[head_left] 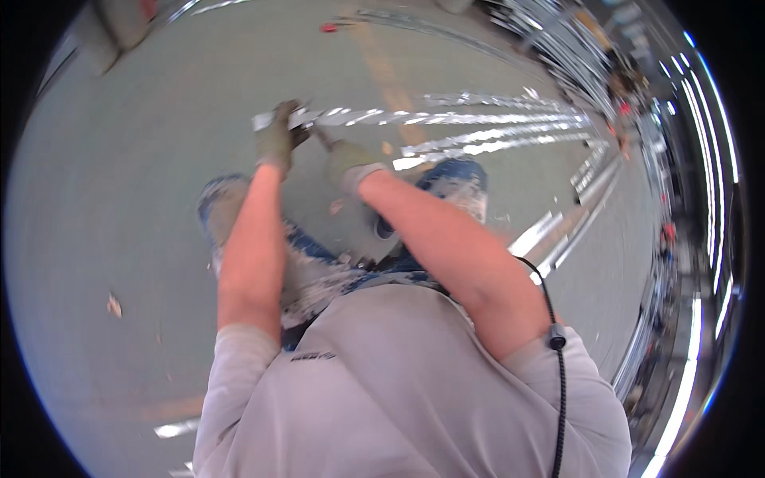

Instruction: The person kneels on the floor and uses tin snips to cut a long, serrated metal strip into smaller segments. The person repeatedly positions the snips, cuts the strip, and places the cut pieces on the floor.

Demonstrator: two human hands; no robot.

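My left hand (276, 142), in a greenish work glove with dark fingers, is closed around a long shiny metal strip (374, 118) near its left end. A short piece of the strip sticks out to the left of the glove. My right hand (347, 163), gloved too, is closed on a slim dark tool (323, 139). The tool reaches up and left toward the strip beside my left hand. Blur hides its kind and whether it touches the metal. Several more shiny strips (486, 143) lie on the floor to the right of my hands.
Both knees of my stained jeans (458, 179) flank the work. Shorter metal pieces (535, 235) lie to the right. Stacked metal lengths (562, 56) stand at the far right. A small red object (328, 29) lies far ahead, and a dry leaf (115, 305) lies left on the grey floor (159, 215).
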